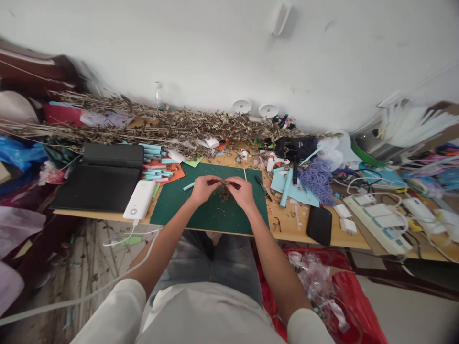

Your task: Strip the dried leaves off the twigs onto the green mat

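Observation:
Over the green cutting mat [175, 208], my left hand [203, 190] and my right hand [242, 193] meet with their fingertips pinched. Between them is a small brown dried plant sprig [224, 192], its crumbly end hanging down toward the mat. Both hands are closed on it, one from each side; the fingers hide part of it. A light blue paper roll [189, 186] lies just left of my left hand. To the right of my right hand are a thin pale stick [245, 174] and a black pen [263, 187].
A long heap of dried stems [201, 122] lines the wall. At left are a black folder [96, 184], a white power bank [139, 200] and several paper rolls [158, 165]. On the right lie a glue gun [277, 161], purple yarn [318, 180], a black phone [319, 224] and a power strip [376, 224].

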`<state>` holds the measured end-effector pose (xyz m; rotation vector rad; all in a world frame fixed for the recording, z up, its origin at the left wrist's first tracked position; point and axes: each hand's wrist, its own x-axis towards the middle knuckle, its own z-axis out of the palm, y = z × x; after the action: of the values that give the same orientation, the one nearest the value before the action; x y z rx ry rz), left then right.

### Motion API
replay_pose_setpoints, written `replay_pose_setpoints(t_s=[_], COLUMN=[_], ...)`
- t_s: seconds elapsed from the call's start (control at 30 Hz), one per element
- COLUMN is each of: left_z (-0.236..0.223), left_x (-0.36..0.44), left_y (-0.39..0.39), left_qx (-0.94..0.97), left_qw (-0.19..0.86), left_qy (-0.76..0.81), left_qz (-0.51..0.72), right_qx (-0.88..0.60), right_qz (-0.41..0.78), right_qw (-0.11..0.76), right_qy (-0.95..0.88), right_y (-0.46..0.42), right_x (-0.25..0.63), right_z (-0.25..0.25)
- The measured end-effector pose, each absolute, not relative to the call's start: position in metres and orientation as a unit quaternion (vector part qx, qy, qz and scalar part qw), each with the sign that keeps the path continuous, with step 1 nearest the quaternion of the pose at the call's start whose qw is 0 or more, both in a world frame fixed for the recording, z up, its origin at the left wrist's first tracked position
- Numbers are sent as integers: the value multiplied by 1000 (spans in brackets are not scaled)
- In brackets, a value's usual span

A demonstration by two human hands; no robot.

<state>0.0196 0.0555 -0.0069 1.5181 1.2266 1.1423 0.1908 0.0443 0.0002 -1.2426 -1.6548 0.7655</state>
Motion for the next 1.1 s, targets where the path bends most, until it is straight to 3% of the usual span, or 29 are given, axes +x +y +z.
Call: replay_pose_setpoints(t_s=[0.1, 0.37, 0.83, 1.1], left_z=[-7, -16, -17, -8], left_x=[27, 30, 33, 42], left_y=[61, 59, 53, 45], left_qx=[577, 587, 620, 631], left_qw=[453, 428, 447, 358], left_qy=[498, 526, 480, 560], left_qz=[462, 442, 431, 399], right_qx=[-478, -547, -523, -571], right_qz=[361, 294, 456, 331], right_qw=[481, 487, 543, 517], right_qy=[-640, -614, -473, -545], right_y=[44, 43, 42, 32], right_x=[190, 196, 187, 182], right_z=[4, -6, -27, -20])
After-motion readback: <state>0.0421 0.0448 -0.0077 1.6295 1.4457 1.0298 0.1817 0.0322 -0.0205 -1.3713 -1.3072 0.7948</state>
